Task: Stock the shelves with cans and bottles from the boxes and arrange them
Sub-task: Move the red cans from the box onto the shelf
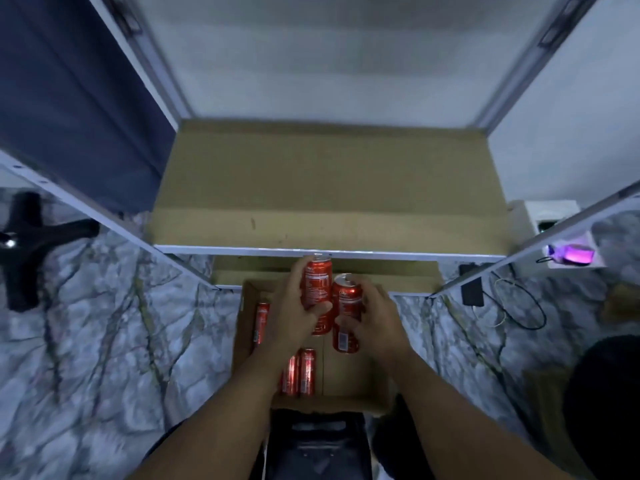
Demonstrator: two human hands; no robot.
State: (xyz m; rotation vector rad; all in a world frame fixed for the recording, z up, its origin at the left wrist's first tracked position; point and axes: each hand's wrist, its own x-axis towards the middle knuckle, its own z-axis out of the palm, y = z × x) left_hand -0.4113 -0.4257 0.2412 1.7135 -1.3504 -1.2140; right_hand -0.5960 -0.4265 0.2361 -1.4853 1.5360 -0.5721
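Observation:
An open cardboard box (pixel 349 382) stands on the floor below me, in front of a white metal shelf unit (pixel 329 251). My left hand (pixel 294 306) grips one red can (pixel 317 285) upright above the box. My right hand (pixel 374 317) grips a second red can (pixel 346 306) right beside it; the two cans nearly touch. Both cans are at the level of the shelf's front edge. Three more red cans stay in the box: one (pixel 262 322) at its left wall and two (pixel 300 372) under my left forearm. The shelf board is lined with brown cardboard (pixel 325 188).
The floor has a grey marble pattern (pixel 104 341). A black chair base (pixel 31 244) stands at the left. Black cables and a charger (pixel 472 291) lie at the right, near a white holder with a purple item (pixel 571 256). A dark blue panel (pixel 69 98) flanks the shelf's left side.

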